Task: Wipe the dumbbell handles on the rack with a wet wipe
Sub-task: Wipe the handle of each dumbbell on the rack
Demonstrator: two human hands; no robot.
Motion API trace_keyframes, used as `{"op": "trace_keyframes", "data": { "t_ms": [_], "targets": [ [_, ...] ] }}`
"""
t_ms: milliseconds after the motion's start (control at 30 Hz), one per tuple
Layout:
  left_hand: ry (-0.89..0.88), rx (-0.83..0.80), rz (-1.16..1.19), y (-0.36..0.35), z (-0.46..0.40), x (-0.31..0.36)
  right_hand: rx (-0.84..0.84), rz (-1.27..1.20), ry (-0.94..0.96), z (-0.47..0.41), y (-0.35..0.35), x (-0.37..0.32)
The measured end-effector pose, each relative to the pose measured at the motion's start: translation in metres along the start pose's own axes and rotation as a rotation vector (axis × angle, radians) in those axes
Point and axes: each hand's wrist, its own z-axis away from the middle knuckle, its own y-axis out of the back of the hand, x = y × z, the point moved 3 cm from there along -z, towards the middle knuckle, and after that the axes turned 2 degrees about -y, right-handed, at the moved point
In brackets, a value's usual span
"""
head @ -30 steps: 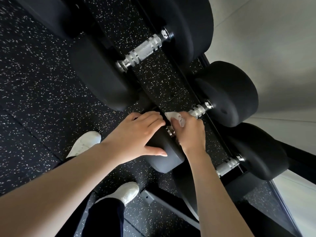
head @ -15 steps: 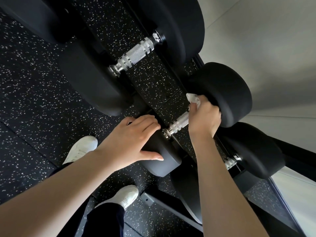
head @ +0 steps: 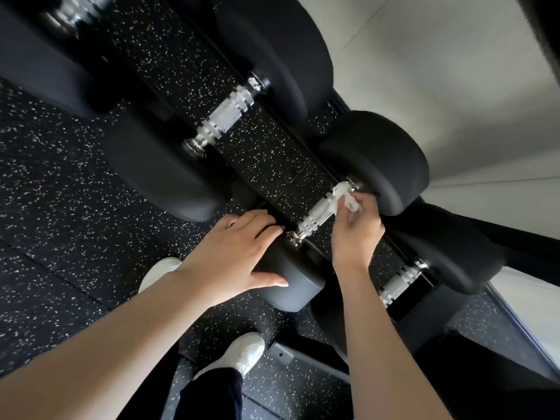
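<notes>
Black dumbbells with knurled chrome handles lie side by side on a low rack. My right hand (head: 356,227) holds a crumpled white wet wipe (head: 345,197) against the far end of the middle dumbbell's handle (head: 315,218), close to its far head (head: 381,159). The handle's near part is bare and shiny. My left hand (head: 233,253) rests flat on that dumbbell's near head (head: 291,283), fingers straight, thumb along its side. A larger dumbbell's handle (head: 225,115) lies farther away, and a smaller one's handle (head: 400,281) lies to the right.
Black rubber flooring with white specks (head: 60,207) spreads below the rack and to the left. My white shoes (head: 242,354) stand beside the rack's foot bar (head: 306,359). A pale wall (head: 454,71) runs behind the dumbbells' far heads.
My right hand has slid the wipe along the middle handle from its near end to its far end. The left hand has stayed on the near head. The view has shifted slightly.
</notes>
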Motion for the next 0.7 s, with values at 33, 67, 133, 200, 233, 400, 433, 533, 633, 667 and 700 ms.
{"op": "trace_keyframes", "data": {
  "t_ms": [33,67,133,200,233,400,433,533,633,667,700],
  "targets": [
    [-0.005,-0.005,-0.02,0.006,0.0,-0.002,-0.017,-0.013,-0.01,0.003,0.003,-0.004],
    [-0.005,-0.011,-0.034,0.012,0.0,-0.004,-0.027,-0.03,-0.021,0.007,0.007,-0.009],
    [-0.006,-0.02,-0.054,0.029,0.0,-0.011,-0.03,-0.067,-0.045,0.014,0.012,-0.021],
    [-0.016,-0.014,-0.086,0.049,-0.001,-0.021,-0.046,-0.102,-0.061,0.02,0.013,-0.036],
    [-0.019,-0.012,-0.106,0.06,-0.002,-0.026,-0.055,-0.119,-0.066,0.023,0.012,-0.044],
    [0.042,-0.007,-0.218,0.106,-0.003,-0.054,-0.093,-0.19,-0.069,0.032,-0.006,-0.083],
    [0.061,-0.012,-0.233,0.109,-0.001,-0.06,-0.107,-0.204,-0.068,0.033,-0.012,-0.089],
    [0.107,-0.036,-0.287,0.111,0.005,-0.073,-0.152,-0.226,-0.057,0.032,-0.03,-0.102],
    [0.155,-0.047,-0.323,0.108,0.012,-0.085,-0.169,-0.222,-0.054,0.024,-0.046,-0.112],
    [0.169,-0.062,-0.325,0.106,0.015,-0.089,-0.164,-0.22,-0.058,0.022,-0.051,-0.115],
    [0.19,-0.07,-0.316,0.105,0.018,-0.094,-0.152,-0.222,-0.052,0.02,-0.055,-0.119]
  ]
}}
